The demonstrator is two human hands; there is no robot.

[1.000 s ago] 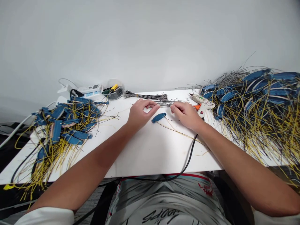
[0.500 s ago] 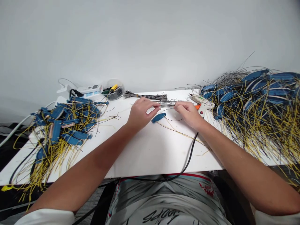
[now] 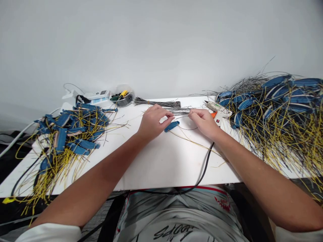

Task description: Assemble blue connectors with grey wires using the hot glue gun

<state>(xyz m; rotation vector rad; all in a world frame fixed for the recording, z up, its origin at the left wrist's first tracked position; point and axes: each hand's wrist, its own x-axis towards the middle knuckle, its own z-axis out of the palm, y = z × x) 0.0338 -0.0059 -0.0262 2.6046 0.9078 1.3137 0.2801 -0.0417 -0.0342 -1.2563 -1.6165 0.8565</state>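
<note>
Thin dark wires (image 3: 178,111) lie in a loose bunch between my two hands on the white table. My left hand (image 3: 155,121) is at the left end of the bunch, thumb and forefinger closed in a pinch; what they hold is too small to make out. At the right end my right hand (image 3: 202,121) has its fingers curled together, and anything between them is hidden. Just below my left fingertips rests a blue piece (image 3: 172,126) with thin yellow and dark wires trailing right, under my right forearm.
A tied bundle of dark wires (image 3: 157,103) lies behind. A glue gun (image 3: 219,112) is right of my right hand. Blue pieces with yellow wires are piled left (image 3: 60,141) and right (image 3: 297,97). A round container (image 3: 123,97) and power strip (image 3: 99,98) stand back left.
My left thumb and forefinger have come together from a small gap. Otherwise both hands stay in nearly the same place, and the whole view has shifted slightly.
</note>
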